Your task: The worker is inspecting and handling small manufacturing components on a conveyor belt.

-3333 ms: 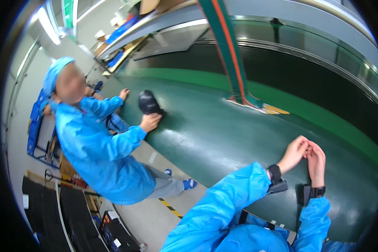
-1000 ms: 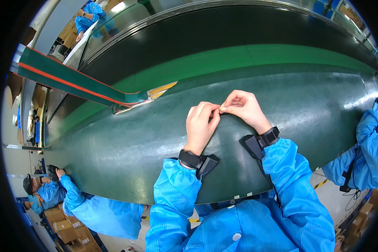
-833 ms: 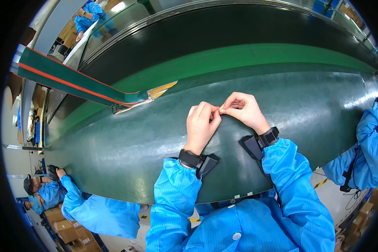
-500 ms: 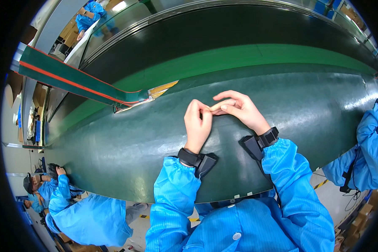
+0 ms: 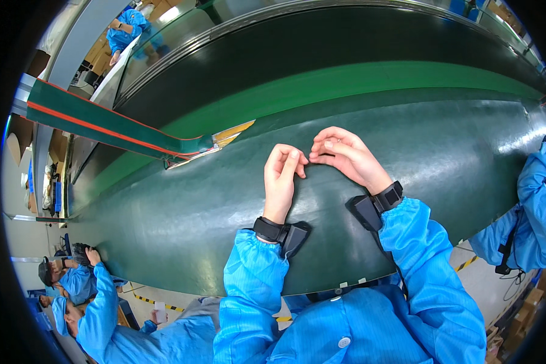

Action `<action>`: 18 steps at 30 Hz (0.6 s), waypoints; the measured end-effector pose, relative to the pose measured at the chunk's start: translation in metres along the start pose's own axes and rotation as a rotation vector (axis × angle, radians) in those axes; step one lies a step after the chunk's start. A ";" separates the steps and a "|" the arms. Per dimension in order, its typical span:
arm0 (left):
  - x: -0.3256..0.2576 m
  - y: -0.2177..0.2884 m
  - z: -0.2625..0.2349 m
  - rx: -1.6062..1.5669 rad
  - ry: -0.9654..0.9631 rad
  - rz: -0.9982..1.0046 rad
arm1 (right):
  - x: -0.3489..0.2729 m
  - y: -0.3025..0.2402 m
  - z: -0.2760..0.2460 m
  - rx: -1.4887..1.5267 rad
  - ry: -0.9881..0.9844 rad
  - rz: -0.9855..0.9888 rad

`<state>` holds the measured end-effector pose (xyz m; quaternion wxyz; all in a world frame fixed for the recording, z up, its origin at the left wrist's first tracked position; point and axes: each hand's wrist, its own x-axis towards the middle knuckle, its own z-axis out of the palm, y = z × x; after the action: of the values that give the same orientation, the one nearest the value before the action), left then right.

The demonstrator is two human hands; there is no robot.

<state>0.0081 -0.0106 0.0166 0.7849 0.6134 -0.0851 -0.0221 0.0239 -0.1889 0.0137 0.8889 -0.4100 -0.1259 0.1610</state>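
Over the dark green worktop (image 5: 182, 218), both my hands are raised with the fingertips facing each other across a small gap. My left hand (image 5: 281, 173) is loosely bent, thumb up beside the index finger, and I see nothing in it. My right hand (image 5: 349, 156) curves its fingers toward the left one, thumb resting above them, also with nothing visible in it. A black wrist strap with a dark box (image 5: 295, 238) is on my left wrist. A similar dark box (image 5: 366, 211) is strapped at my right wrist.
A green chute with red edges (image 5: 112, 124) comes down onto the worktop at the left. Behind lies a black belt (image 5: 346, 42) beside a bright green strip (image 5: 358, 77). Co-workers in blue (image 5: 531, 209) stand at the right and at the left (image 5: 112, 315). Another person (image 5: 127, 27) is at the far left.
My hands have come apart; before, the left fingers pinched at the right fingertips. The co-worker at the near left has shifted, and a cap now shows.
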 end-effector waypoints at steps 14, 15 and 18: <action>0.001 -0.003 0.004 0.121 -0.006 0.037 | 0.001 0.000 -0.005 0.088 0.060 0.086; 0.001 -0.002 0.004 0.120 -0.009 0.026 | 0.001 0.000 -0.005 0.089 0.060 0.086; 0.001 -0.003 0.003 0.136 -0.019 0.013 | 0.002 0.002 -0.006 0.071 0.067 0.058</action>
<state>0.0085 -0.0141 0.0143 0.7408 0.6644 -0.0980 -0.0170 0.0273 -0.1912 0.0091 0.9015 -0.3870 -0.0784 0.1772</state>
